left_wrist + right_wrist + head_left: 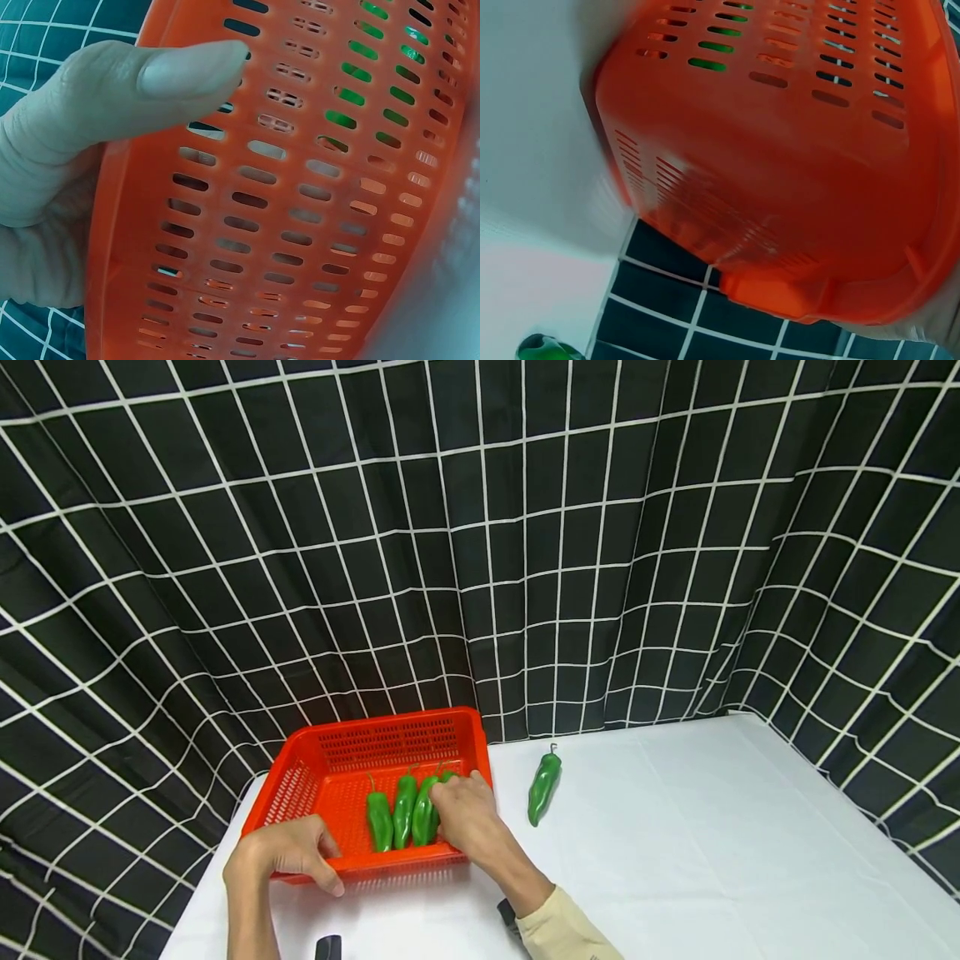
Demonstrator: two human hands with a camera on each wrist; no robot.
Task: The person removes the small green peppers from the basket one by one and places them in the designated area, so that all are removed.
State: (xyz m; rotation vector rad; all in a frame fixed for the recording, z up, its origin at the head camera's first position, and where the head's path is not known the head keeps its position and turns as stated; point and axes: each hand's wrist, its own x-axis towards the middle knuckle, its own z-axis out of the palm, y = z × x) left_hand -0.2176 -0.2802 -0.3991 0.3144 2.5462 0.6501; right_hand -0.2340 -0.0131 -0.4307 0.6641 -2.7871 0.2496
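Observation:
A red plastic basket [352,860] with slotted walls stands on the table, several green peppers [380,821] lying side by side in it. At its front left, my left hand [288,852] grips the rim. The left wrist view shows the thumb [191,71] outside the slotted wall and the other fingers behind the rim. My right hand [468,814] reaches over the front right rim into the basket. It holds the rightmost green pepper [447,775], which is mostly covered by the hand. In the right wrist view, the basket's wall [765,150] hides the fingertips.
Another green pepper [544,789] lies on the white tablecloth [675,843], right of the basket. A black curtain with white grid lines [502,568] hangs behind the table and around its sides. Small dark objects [328,947] show at the bottom edge.

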